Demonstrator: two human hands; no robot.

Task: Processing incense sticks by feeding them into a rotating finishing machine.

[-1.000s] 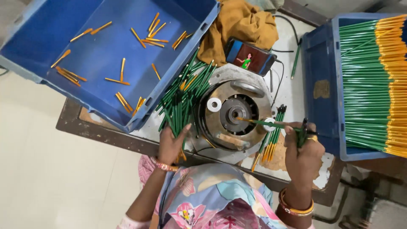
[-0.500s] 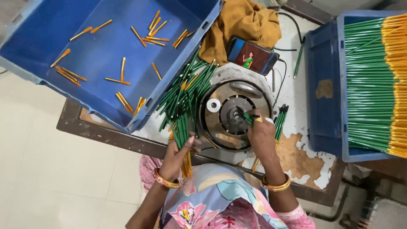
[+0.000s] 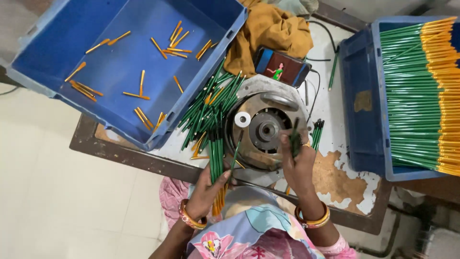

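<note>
Green pencils (image 3: 216, 158), orange-ended, bunched in left hand (image 3: 207, 189); right hand (image 3: 298, 163) grips one green pencil (image 3: 295, 139) at motor (image 3: 266, 129).

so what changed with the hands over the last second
The right hand swung in from the small bundle on the table to the round machine, holding a green pencil at it. The left hand gripped a bunch of green pencils. Both blue crates stayed put.

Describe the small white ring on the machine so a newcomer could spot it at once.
Start at the round grey metal motor-like machine in the middle of the worn white table. On its face, upper left of the dark central hub, sits a small white ring. It is the only white, hollow piece among green pencils.
</note>
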